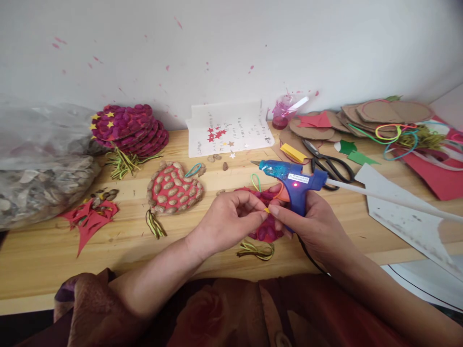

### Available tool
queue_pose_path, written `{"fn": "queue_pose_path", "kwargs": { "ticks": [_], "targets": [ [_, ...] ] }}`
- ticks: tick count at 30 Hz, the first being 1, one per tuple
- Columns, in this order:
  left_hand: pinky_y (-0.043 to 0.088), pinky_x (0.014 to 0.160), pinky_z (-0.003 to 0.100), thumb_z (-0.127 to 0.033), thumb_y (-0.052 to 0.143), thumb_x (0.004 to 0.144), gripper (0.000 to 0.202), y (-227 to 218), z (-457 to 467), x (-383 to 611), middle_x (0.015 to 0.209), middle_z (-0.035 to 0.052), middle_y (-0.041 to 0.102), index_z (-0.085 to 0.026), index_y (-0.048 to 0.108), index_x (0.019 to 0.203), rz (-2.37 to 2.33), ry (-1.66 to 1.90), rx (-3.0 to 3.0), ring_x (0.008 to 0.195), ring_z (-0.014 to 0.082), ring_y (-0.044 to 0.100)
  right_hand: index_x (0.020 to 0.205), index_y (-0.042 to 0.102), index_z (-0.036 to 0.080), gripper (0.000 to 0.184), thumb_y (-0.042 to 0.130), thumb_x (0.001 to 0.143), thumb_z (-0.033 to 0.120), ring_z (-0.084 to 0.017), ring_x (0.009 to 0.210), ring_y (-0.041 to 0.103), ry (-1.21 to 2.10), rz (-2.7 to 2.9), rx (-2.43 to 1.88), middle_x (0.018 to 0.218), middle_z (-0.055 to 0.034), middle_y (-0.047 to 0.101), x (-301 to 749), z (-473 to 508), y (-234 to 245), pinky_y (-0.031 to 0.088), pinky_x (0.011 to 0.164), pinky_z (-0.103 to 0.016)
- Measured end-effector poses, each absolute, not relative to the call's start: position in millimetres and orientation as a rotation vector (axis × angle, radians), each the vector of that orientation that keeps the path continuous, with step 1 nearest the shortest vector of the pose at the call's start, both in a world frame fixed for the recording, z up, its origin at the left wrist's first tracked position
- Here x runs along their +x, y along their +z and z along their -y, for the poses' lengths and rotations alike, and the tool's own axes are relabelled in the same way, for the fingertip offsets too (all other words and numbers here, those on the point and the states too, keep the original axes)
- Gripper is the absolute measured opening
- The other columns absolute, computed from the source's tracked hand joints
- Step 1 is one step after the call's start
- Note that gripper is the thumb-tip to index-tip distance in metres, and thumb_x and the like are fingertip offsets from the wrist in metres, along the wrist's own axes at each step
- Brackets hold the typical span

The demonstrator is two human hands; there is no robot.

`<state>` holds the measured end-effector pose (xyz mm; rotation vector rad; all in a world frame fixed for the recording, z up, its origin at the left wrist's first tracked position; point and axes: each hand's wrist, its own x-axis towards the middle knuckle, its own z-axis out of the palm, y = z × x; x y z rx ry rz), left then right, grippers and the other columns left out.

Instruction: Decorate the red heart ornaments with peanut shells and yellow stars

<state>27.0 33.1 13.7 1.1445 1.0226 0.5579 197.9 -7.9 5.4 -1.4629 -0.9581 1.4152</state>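
My right hand (311,221) is wrapped round the handle of a blue glue gun (292,176) with a red light on and a white glue stick out its back. Its thumb and forefinger also pinch a tiny yellow piece (266,210). My left hand (231,217) pinches the same yellow piece from the left. Both hands hover over a purple-red heart ornament (267,229) with a green loop at its top and a yellow-green tassel (256,250) below it.
A peanut-covered red heart (174,189) lies left of my hands. A stack of purple hearts with stars (128,127) stands at the back left, beside a plastic bag of shells (39,178). Black scissors (331,164), cardboard cutouts (383,113), star-strewn paper (227,127) and red scraps (88,217) lie around.
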Motion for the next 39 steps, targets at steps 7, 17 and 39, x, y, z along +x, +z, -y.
{"fn": "queue_pose_path", "kwargs": {
  "ticks": [7,17,39],
  "targets": [
    [0.049,0.055,0.020,-0.022,0.072,0.076,0.011,13.1,-33.6,25.2,0.065,0.0004,0.068,-0.013,0.065,0.073,-0.995,0.528,1.108,0.055,0.0092,0.060,0.095,0.061,0.021,0.030,0.080,0.079,0.038,-0.013,0.056,0.055,1.444,0.957,-1.446,0.065,0.0047,0.063,200.2,6.3,2.7,0.046,0.055,-0.027],
    [0.048,0.053,0.019,-0.022,0.071,0.078,0.010,21.2,-36.3,19.9,0.066,0.0001,0.068,-0.012,0.069,0.077,-1.041,0.500,1.132,0.053,0.0078,0.058,0.103,0.062,0.022,0.033,0.080,0.078,0.035,-0.012,0.057,0.055,1.449,0.955,-1.439,0.072,0.0041,0.065,200.3,7.2,5.1,0.047,0.054,-0.027],
    [0.037,0.052,0.018,-0.022,0.067,0.077,0.008,15.0,-34.2,2.4,0.067,-0.0014,0.063,-0.014,0.070,0.078,-1.137,0.474,1.367,0.058,0.0080,0.049,0.079,0.067,0.023,0.036,0.061,0.092,0.056,-0.015,0.052,0.052,1.263,1.287,-1.651,0.059,-0.0006,0.060,249.5,22.2,1.0,0.040,0.048,-0.029]
  ]
}}
